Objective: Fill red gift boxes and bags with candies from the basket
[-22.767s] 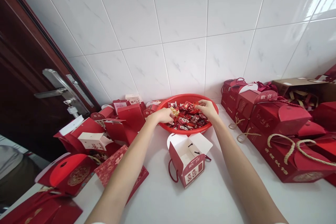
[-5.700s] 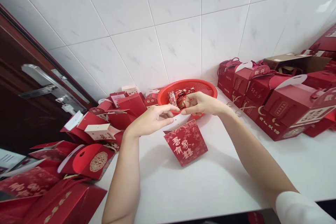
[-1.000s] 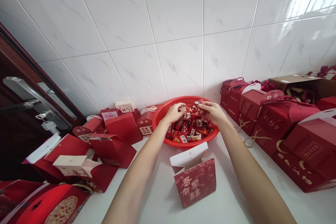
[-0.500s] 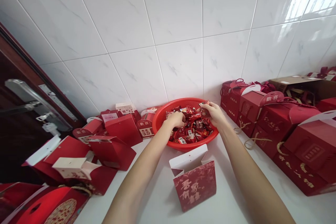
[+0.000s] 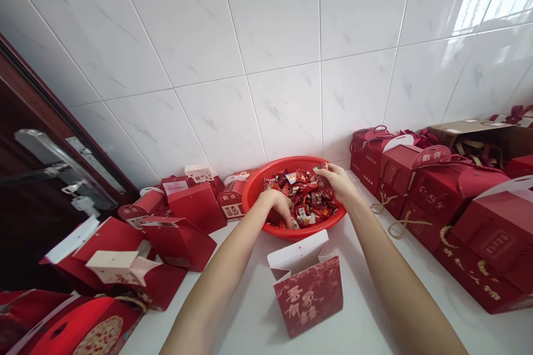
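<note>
A red plastic basket [image 5: 255, 182] stands against the wall, filled with wrapped candies [image 5: 308, 202] in mostly red wrappers. Inside its near left part, my left hand [image 5: 280, 204] reaches down with bent fingers pressed together among the candies. Its fingertips touch wrappers near the front rim; what they hold, if anything, is hidden. At the basket's right rim, my right hand [image 5: 338, 182] is closed on a dark red wrapped candy. Just in front of the basket, a dark red paper gift box [image 5: 310, 297] with gold characters stands upright, its top open and a white flap raised.
Several red gift boxes [image 5: 195, 205] crowd the left side of the white table [image 5: 245, 310]. On the right, a row of closed red boxes [image 5: 441, 194] with rope handles runs beside a cardboard carton [image 5: 462, 127]. A dark door [image 5: 25, 205] with a metal handle is far left.
My left hand has moved from the middle of the candies toward the basket's near side, its fingers now pointing down. My right hand stays at the right rim with its candy.
</note>
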A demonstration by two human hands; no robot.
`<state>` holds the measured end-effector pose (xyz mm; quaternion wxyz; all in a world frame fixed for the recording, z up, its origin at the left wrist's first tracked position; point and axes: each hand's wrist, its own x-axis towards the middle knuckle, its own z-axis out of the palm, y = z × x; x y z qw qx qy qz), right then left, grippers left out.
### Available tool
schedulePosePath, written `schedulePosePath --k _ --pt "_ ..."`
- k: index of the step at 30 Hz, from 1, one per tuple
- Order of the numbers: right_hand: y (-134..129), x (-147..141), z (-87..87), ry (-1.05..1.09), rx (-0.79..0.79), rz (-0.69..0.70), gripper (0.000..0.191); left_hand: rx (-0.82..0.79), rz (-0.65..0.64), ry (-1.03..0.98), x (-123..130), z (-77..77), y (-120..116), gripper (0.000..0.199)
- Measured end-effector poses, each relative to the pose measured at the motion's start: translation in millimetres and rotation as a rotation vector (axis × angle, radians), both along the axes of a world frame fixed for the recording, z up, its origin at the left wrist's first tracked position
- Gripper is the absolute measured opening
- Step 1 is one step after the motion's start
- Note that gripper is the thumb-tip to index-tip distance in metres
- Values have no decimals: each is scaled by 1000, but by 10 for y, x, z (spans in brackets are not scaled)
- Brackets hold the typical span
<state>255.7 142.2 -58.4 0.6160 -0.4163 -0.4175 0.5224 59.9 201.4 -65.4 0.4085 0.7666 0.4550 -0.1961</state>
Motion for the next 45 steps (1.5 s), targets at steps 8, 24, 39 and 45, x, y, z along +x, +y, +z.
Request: schedulePosePath --k 8,24,39,45 --pt "-8 -7 -4 -45 22 -10 24 -161 -42 39 12 67 -98 27" --pt "7 -2 -17 -41 39 30 25 188 152 -599 -37 217 -88 33" --pt "-126 1 114 -38 -83 253 29 400 260 -1016 104 201 -128 45" --pt "-69 -18 62 -25 -49 91 29 317 162 -878 145 198 -162 39"
